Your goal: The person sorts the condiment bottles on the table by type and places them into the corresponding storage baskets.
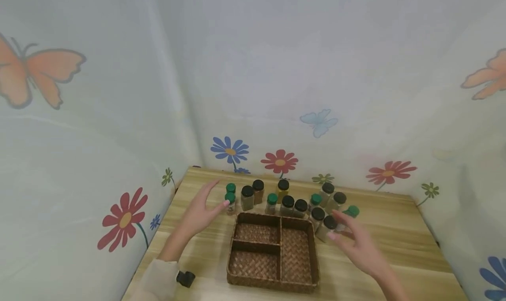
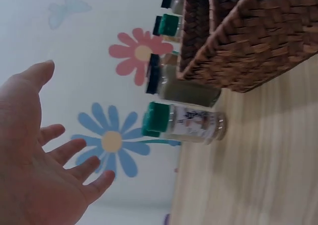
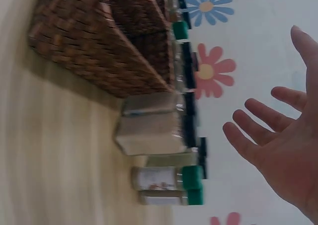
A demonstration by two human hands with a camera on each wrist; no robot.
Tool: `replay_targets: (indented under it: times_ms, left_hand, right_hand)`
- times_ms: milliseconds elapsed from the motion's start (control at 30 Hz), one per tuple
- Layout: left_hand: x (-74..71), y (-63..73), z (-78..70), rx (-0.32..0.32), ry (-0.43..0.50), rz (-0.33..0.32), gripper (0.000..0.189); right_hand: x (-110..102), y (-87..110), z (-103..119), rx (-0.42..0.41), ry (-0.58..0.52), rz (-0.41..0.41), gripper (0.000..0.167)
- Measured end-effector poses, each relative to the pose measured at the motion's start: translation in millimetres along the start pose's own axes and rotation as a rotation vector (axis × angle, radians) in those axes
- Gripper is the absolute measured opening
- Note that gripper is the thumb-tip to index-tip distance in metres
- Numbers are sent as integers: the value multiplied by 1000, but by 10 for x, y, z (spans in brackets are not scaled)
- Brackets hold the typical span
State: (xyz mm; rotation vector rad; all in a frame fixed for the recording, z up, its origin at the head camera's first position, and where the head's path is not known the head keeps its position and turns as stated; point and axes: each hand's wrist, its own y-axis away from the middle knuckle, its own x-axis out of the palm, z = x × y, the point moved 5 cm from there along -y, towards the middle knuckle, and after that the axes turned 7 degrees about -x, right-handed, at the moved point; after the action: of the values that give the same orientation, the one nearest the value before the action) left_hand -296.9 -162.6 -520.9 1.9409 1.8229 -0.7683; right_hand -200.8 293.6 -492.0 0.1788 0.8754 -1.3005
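Observation:
My left hand (image 1: 202, 213) is spread beside the green-capped spice jars (image 1: 230, 197) at the left end of a group of jars. In the left wrist view its fingers (image 2: 74, 148) are apart and hold nothing. My right hand (image 1: 357, 244) hovers by a black-capped jar (image 1: 327, 227) at the right end; the right wrist view shows a gap between fingers and jars. A brown woven basket (image 1: 272, 284) with three compartments stands between the hands. Behind it stand several jars, among them a black-capped jar of greenish contents (image 1: 247, 198) and a green-capped jar (image 1: 271, 203).
A small black object (image 1: 185, 278) lies on the wooden table (image 1: 399, 244) near the left sleeve (image 1: 156, 279). Pale curtains (image 1: 316, 72) printed with flowers and butterflies hang behind the table and at both sides. The jars stand close together along the basket's far edge.

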Motion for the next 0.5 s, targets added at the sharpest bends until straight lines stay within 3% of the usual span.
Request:
replay_targets:
  times_ms: [200,500]
  left_hand:
    - [208,-36,207,-4,76,-52,89]
    - [410,-191,374,-54,180,-111,81]
  right_hand:
    - [350,171,-233,111,-170,-14,57]
    - [788,343,-560,308,-275,-4,55]
